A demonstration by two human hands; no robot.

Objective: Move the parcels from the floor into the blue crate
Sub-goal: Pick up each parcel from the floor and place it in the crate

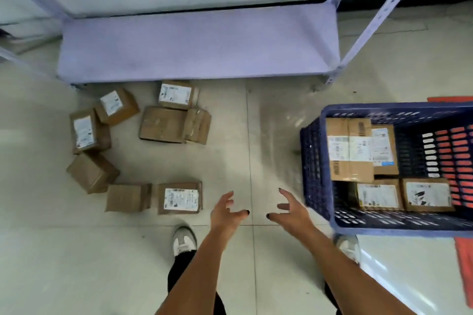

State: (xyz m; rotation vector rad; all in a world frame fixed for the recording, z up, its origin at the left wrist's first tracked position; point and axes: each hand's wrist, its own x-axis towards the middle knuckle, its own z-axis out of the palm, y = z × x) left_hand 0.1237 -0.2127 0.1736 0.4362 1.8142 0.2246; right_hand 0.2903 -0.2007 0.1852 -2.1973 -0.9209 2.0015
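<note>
Both hands, left hand (pixel 226 208) and right hand (pixel 289 210), spread, empty. Labelled cardboard parcel (pixel 180 197) left of blue crate (pixel 313 161): likely light, rigid; grasp opposite sides.

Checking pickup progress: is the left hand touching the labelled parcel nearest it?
Apart. The head view shows bare floor between the left hand and the labelled parcel; its fingers are spread, holding nothing.

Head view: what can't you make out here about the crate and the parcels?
- Blue crate: right part cut off by the frame edge, so its full contents are unknown.
- Parcels in the crate: any beneath the top ones are hidden.
- Labelled parcel nearest the left hand: print too small to read.
</note>
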